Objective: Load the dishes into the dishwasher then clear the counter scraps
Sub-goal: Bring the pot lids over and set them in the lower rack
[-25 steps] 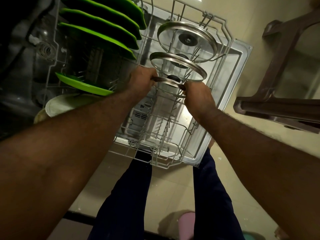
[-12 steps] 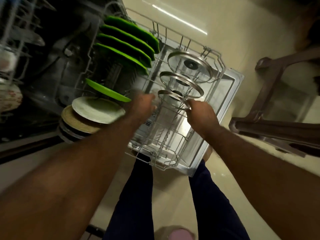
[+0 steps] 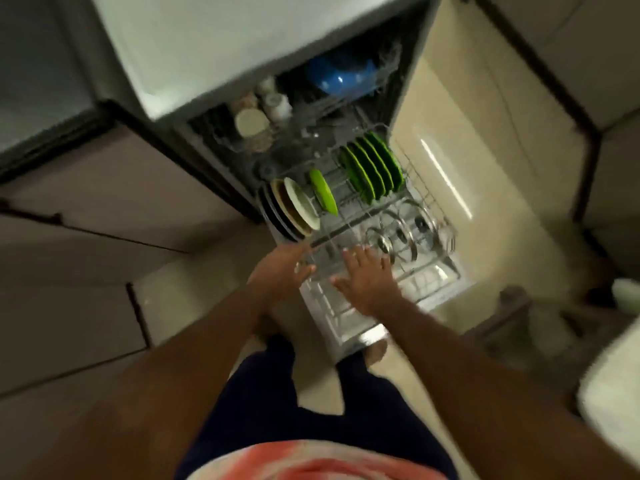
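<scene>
Head view: left hand [image 3: 281, 271] and right hand [image 3: 367, 277] have let go, fingers spread, empty, over the lower rack [image 3: 437, 216]. All three lids [image 3: 401, 234] stand slotted there, so loading looks nearly done.

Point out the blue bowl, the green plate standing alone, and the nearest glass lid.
blue bowl [image 3: 337, 79]: head view, on its glossy curved side.
lone green plate [image 3: 323, 197]: head view, middle of its face.
nearest glass lid [image 3: 382, 242]: head view, by its dark centre knob.
</scene>
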